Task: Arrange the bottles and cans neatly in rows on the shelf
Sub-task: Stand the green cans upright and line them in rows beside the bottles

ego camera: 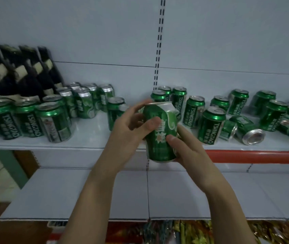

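Hands: both grip one green can (160, 132), held in the air just in front of the shelf (90, 134) front edge, near its middle.
Left hand (131, 127): fingers curled round the can's upper part, forefinger on the top rim, thumb across the printed face.
Right hand (186, 147): clamped on the can's lower right side, thumb on the front, fingers hidden behind it.
Can pose: nearly upright, top tipped slightly left.
Forearms: both rise from the bottom edge and converge on the can.
Shelf, left end: dark bottles (17, 71) along the back, upright cans (55, 122) packed in front of them.
Shelf, right half: loose upright cans (211, 125), unevenly spaced; two toppled cans (245, 129) on their sides near the front edge, more tilted ones at the far right.
Lower shelf (69, 191): white, below the hands.
Bottom edge: coloured snack packets (184, 231), blurred.
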